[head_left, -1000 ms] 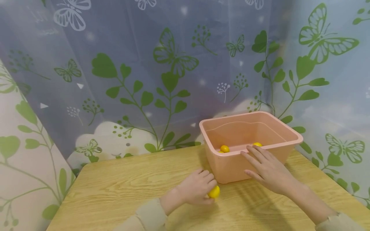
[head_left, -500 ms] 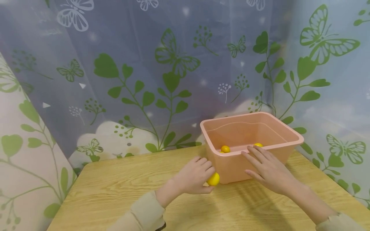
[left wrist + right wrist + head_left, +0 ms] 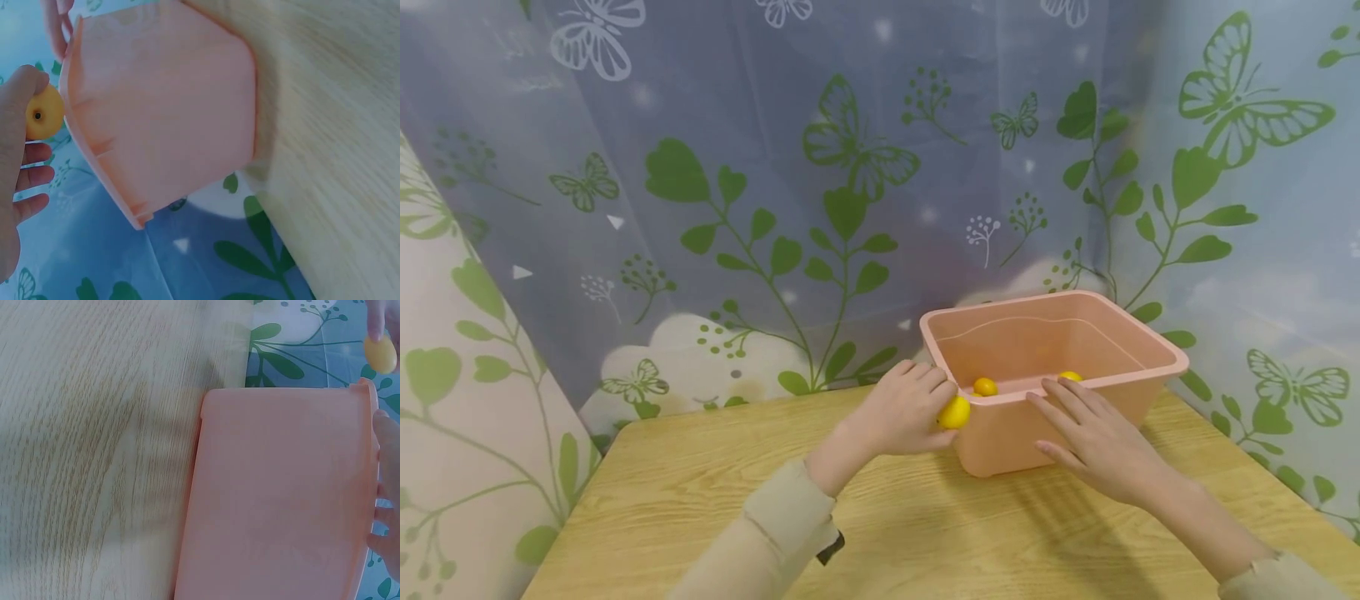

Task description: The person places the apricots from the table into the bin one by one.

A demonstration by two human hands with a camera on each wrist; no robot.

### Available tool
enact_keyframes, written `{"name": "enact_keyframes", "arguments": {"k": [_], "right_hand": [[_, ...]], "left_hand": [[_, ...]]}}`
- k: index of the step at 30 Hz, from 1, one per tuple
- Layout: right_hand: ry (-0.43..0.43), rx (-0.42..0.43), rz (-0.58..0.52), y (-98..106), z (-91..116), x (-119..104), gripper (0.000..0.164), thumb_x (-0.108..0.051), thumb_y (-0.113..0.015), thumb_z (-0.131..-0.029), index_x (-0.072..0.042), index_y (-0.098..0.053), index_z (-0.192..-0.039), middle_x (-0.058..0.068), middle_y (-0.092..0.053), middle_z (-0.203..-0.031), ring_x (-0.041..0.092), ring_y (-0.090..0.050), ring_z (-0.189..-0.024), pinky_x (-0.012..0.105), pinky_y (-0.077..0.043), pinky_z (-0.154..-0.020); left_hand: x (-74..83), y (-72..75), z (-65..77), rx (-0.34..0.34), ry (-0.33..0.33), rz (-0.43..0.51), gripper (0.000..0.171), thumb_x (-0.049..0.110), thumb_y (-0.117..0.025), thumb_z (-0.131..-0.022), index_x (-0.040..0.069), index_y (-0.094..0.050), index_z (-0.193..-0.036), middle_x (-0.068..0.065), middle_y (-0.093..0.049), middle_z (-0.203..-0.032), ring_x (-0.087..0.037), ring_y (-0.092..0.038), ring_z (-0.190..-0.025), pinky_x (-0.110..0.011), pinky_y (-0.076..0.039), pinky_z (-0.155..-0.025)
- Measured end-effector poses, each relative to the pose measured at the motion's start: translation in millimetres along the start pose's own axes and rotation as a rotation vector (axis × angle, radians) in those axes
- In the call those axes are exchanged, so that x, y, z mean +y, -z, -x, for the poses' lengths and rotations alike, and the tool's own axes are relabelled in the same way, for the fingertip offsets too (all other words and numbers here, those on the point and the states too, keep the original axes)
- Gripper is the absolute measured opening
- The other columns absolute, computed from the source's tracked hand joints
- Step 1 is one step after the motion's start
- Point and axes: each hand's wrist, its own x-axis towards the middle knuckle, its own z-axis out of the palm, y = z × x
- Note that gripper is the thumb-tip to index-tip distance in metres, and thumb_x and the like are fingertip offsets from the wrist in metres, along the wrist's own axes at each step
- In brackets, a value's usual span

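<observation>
My left hand [image 3: 904,412] pinches a small yellow citrus fruit [image 3: 954,412] between thumb and fingers, level with the rim at the near left corner of the pink plastic tub [image 3: 1037,437]. In the left wrist view the fruit [image 3: 45,112] shows a dark spot at one end; in the right wrist view it looks oval. My right hand [image 3: 1101,437] rests its outstretched fingers on the tub's near rim. Inside the tub lie an orange-yellow fruit [image 3: 985,387] at the left and a yellow one [image 3: 1070,377], partly hidden behind the rim and my right fingers.
The tub stands at the right rear of a wood-grain table [image 3: 722,475]. Behind and beside the table hangs a blue and white curtain [image 3: 737,208] printed with green leaves and butterflies. A small black object [image 3: 831,547] shows at my left cuff.
My left hand has risen from near the tabletop to the tub's rim, carrying the yellow citrus fruit. My right hand has stayed on the rim.
</observation>
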Motion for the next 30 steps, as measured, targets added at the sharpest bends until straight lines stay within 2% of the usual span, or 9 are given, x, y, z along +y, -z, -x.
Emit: {"name": "enact_keyframes", "arguments": {"k": [10,19,23,30], "right_hand": [[0.003,-0.003,0.004,0,0,1,0.056,-0.043,-0.045,-0.095,-0.003,-0.045,-0.135,0.023,-0.038,-0.139,0.038,-0.034,-0.127,0.047,-0.026,-0.103],[-0.003,-0.011,0.0,1,1,1,0.056,-0.043,-0.046,-0.095,-0.004,-0.045,-0.135,0.022,-0.038,-0.14,0.037,-0.033,-0.128,0.048,-0.029,-0.101],[-0.002,-0.022,0.003,2,2,1,0.056,-0.043,-0.047,-0.095,-0.005,-0.045,-0.136,0.022,-0.038,-0.14,0.036,-0.033,-0.129,0.048,-0.029,-0.102],[-0.002,-0.038,0.009,5,1,2,0.056,-0.043,-0.046,-0.095,-0.005,-0.044,-0.136,0.021,-0.036,-0.142,0.034,-0.03,-0.132,0.048,-0.031,-0.101]], "left_hand": [[-13.2,-3.2,-20.5,-0.027,0.057,-0.011,0.034,0.045,-0.059,-0.078,0.013,-0.06,-0.089,0.001,-0.053,-0.08,-0.016,-0.05,-0.072,-0.029,-0.04,-0.067],[-16.9,-7.8,-36.4,-0.157,0.111,-0.01,0.035,0.047,-0.058,-0.081,0.015,-0.059,-0.095,0.003,-0.052,-0.084,-0.013,-0.046,-0.073,-0.025,-0.035,-0.063],[-15.6,-8.6,-41.6,-0.216,0.124,-0.012,0.035,0.048,-0.056,-0.082,0.016,-0.058,-0.096,0.003,-0.051,-0.087,-0.013,-0.045,-0.074,-0.025,-0.035,-0.066],[-15.5,-12.4,-51.0,-0.221,0.124,-0.03,0.038,0.05,-0.057,-0.083,0.016,-0.058,-0.099,0.003,-0.054,-0.091,-0.015,-0.05,-0.082,-0.027,-0.038,-0.072]]}}
